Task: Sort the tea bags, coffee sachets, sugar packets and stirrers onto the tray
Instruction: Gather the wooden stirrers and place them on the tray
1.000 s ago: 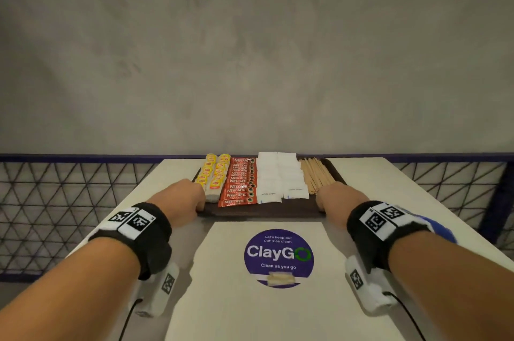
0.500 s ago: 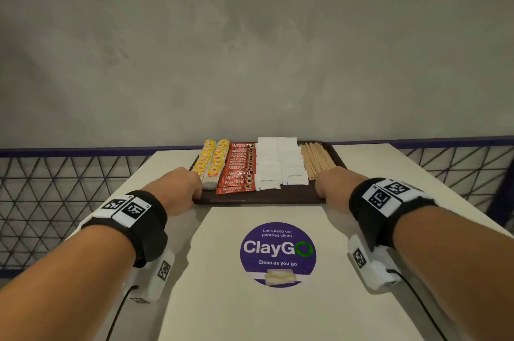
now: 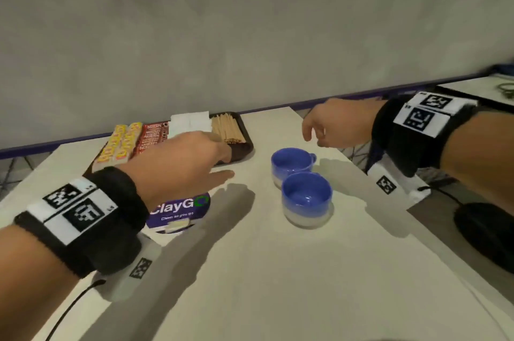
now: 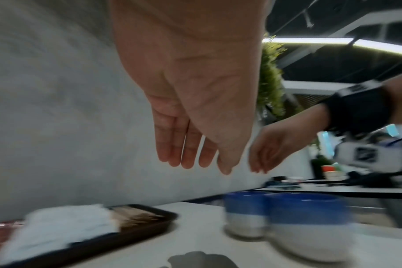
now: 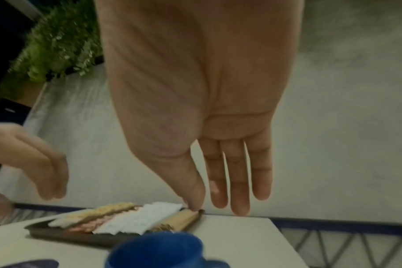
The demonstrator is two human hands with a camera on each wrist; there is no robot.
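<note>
Judging by how things lie, the sorting looks finished or very close to it. The dark tray sits at the far left part of the surface, close to the wall, and everything visible of the four kinds is on it in its own band: yellow tea bags at the left, red coffee sachets next to them, white sugar packets after those, and the wooden stirrers at the right end. The right wrist view shows the same four bands side by side, though blurred. No loose sachet, packet or stick shows anywhere on the surface outside the tray, so nothing seems left to place; part of the tray's near edge is hidden behind the left forearm, so I cannot vouch for that strip. The left hand hangs above the surface near the tray's right front corner with fingers straight and relaxed and nothing in it, which the left wrist view confirms. The right hand floats well to the right of the tray, beyond two blue cups that stand touching each other, its fingers loosely extended and empty as well. A purple ClayGo sticker lies on the surface under the left wrist. At most, I would guess that a final squaring of the rows remains.
</note>
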